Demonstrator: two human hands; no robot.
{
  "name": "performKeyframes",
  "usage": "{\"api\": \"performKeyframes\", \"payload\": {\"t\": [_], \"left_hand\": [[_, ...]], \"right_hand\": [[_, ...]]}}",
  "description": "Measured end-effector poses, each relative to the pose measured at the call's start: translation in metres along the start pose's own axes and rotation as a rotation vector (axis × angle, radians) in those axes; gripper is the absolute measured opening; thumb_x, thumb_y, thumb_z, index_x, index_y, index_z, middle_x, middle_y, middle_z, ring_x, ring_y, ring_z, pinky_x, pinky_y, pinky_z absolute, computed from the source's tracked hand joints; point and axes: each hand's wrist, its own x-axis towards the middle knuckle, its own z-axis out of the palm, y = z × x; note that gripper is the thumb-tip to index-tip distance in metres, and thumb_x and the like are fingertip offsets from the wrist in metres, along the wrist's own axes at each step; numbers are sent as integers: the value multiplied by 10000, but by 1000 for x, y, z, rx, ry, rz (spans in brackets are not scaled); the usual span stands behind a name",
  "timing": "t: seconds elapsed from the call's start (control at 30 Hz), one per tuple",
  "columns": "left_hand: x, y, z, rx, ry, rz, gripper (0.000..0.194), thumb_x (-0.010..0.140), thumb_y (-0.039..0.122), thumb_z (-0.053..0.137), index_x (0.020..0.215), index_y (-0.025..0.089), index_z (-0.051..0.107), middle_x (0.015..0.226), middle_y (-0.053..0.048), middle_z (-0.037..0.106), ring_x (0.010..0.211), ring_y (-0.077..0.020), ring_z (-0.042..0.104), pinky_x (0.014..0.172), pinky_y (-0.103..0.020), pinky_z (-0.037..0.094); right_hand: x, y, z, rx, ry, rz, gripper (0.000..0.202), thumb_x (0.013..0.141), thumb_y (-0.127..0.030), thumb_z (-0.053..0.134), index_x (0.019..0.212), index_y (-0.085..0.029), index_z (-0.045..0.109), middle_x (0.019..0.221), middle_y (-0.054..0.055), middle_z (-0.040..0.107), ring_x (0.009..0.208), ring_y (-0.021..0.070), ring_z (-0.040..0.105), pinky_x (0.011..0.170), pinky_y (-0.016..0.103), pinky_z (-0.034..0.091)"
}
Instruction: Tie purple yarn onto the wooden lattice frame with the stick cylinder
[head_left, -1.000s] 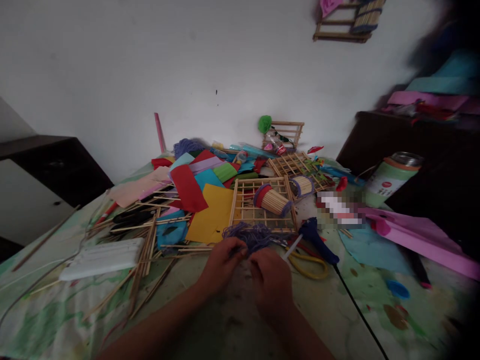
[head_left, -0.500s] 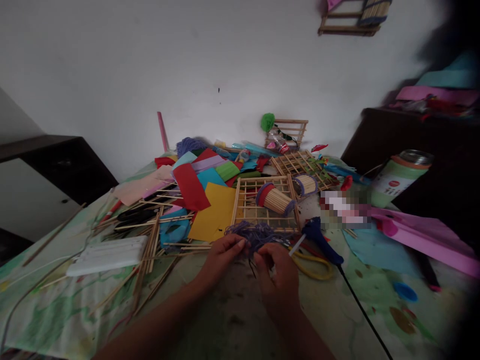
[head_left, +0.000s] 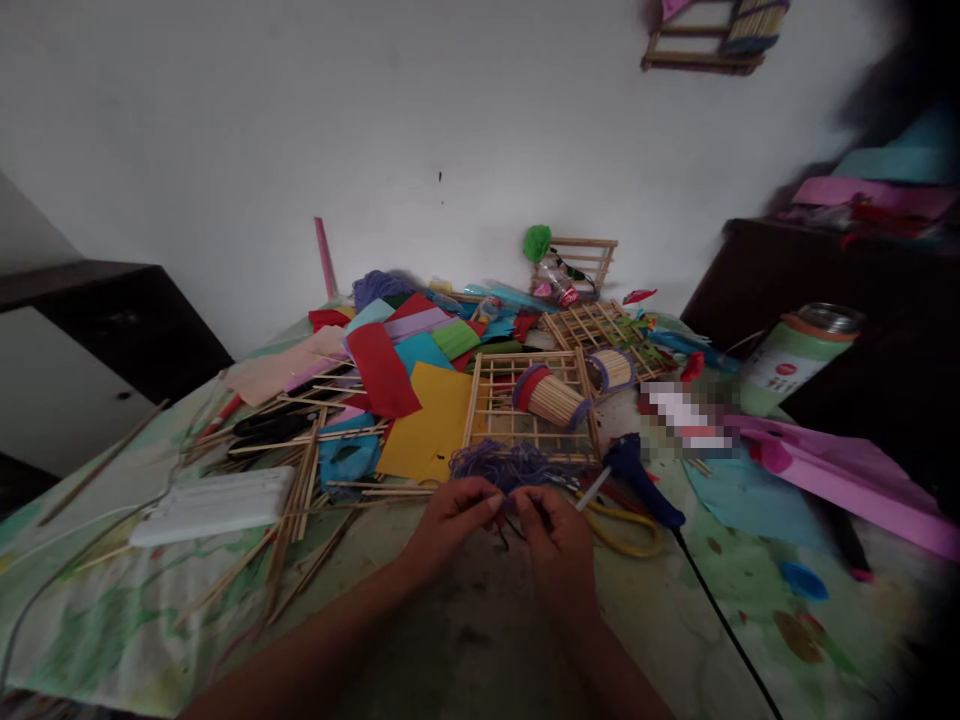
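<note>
- Head view: the left hand [head_left: 459, 522] and right hand [head_left: 556, 540] nearly meet, thumbs and forefingers seemingly pinched on a thin dark strand [head_left: 504, 538], which dangles between them just before the purple yarn tangle [head_left: 506, 463].
- Loose loops there could snag the strand; so small a pinch could let it slip.
- Sweeping right risks bumping the glue gun [head_left: 643, 482] and yellow-handled scissors [head_left: 628, 551]; leftward, bamboo sticks [head_left: 306, 490] crowd.
- Open room: bare tablecloth [head_left: 469, 620] between the forearms.
</note>
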Motion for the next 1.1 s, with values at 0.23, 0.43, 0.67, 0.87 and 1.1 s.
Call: {"api": "performKeyframes", "payload": {"t": [0.23,0.43,0.67,0.87,1.1], "left_hand": [[-1,-1,-3,499,228,602,122,768,197,639,886,167,634,866,-73,644,824,-185,600,736,-308,474],[-1,-2,-1,679,200,801,82,794,129,621,865,170,623,797,-49,658,736,-159,585,686,-302,453],[-2,-6,-1,628,229,668,31,813,138,604,821,165,617,776,-42,657,751,-158,598,688,-276,474],[-2,-5,0,635,248,495,84,844,190,575,772,169,613,731,-26,653,717,-160,605,664,-266,467],[-3,-10,1,674,202,420,89,860,198,547,815,174,620,791,-33,656,774,-168,596,709,-276,459]], "right_hand": [[-1,0,2,18,13,111,312,830,-407,477,714,-159,627,605,21,589,562,145,522,526,240,380],[-2,-1,3,39,-8,137,347,828,-436,476,677,-157,616,584,21,570,551,143,499,519,244,371],[-4,1,3,86,83,135,283,814,-408,520,907,-153,600,761,52,641,667,162,591,601,261,461],[-6,-1,2,-108,43,-10,182,834,-321,502,774,-180,601,657,16,630,584,140,578,549,233,435],[-7,3,1,-215,-37,-18,211,835,-283,480,806,-191,668,691,34,677,623,163,614,569,246,438]]}}
